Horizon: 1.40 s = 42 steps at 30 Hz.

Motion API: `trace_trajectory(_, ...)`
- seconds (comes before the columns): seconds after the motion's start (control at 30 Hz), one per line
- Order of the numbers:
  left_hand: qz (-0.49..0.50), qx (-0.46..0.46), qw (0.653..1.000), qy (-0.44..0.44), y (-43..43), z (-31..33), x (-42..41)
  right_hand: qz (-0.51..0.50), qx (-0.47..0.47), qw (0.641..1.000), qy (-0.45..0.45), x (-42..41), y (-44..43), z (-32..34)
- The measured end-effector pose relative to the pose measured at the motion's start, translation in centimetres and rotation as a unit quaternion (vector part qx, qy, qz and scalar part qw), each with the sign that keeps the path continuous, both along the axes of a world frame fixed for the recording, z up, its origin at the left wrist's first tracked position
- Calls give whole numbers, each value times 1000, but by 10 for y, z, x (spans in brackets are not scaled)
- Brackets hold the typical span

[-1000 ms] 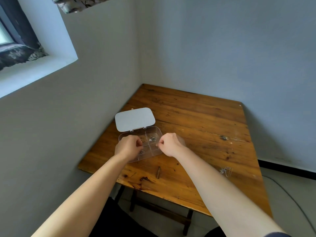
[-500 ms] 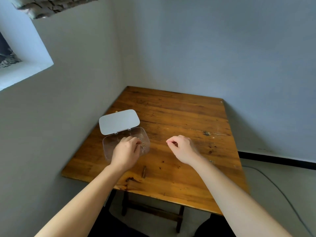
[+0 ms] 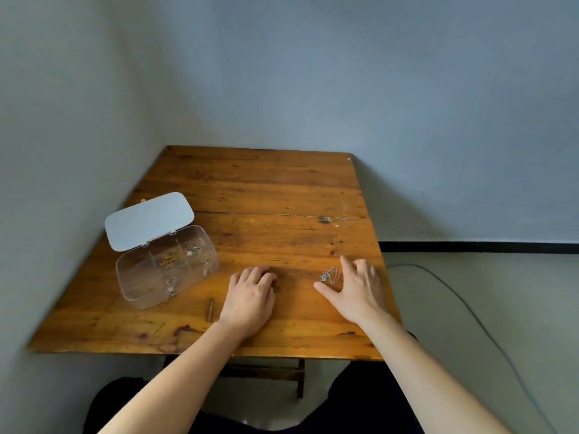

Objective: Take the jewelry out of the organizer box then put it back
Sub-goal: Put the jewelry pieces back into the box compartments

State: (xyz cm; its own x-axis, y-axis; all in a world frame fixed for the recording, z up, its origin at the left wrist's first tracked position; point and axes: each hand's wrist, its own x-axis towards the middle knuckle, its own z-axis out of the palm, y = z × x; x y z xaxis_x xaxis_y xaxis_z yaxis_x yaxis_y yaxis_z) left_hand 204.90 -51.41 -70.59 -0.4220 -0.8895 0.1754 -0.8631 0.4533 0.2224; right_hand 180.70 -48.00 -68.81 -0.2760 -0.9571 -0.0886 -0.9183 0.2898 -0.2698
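Observation:
A clear plastic organizer box (image 3: 138,286) stands on the left of the wooden table (image 3: 266,195) with its pale lid (image 3: 148,220) swung up and back. Small gold and silver jewelry pieces (image 3: 180,256) lie in its compartments. A silver jewelry piece (image 3: 329,275) lies on the table near the right edge. My right hand (image 3: 357,289) hovers just right of it with fingers spread, holding nothing. My left hand (image 3: 250,296) rests on the table right of the box, fingers curled under; whether it holds anything is hidden.
The table sits in a corner, with walls on the left and behind. Its right edge drops to the floor, where a cable (image 3: 463,302) runs. A dark knot (image 3: 325,219) marks the wood at mid right.
Both hands have left the box and moved right. My right hand has opened beside the silver piece near the table's right edge. The camera has turned right, so the window is out of view.

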Motion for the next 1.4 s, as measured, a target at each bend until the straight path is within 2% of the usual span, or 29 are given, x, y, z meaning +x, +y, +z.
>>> trace_trajectory(0.07,1,-10,1000,5,2,-3,2,29,-22,999,5,0,-1,-6)
trace_trajectory(0.23,3,-17,1000,21,3,-5,3,92,-96,984,-115,8,-3,-13)
trace_trajectory(0.33,6,-14,1000,16,3,-3,2,104,-120,976,-146,10,-3,-12)
trace_trajectory(0.6,-14,-20,1000,-10,-12,3,3,135,-75,981,-114,11,-16,-8)
trace_trajectory(0.8,-16,-19,999,-44,-45,8,-2,68,-116,982,-135,4,-42,1)
trace_trajectory(1.07,21,-18,999,-28,-100,4,-9,5,-54,980,-194,4,-84,15)
trace_trajectory(1.27,61,21,998,4,-107,-9,-8,-56,-167,930,-322,2,-160,48)
trace_trajectory(1.4,61,9,998,15,-107,-11,-7,-71,-233,912,-331,0,-210,61)
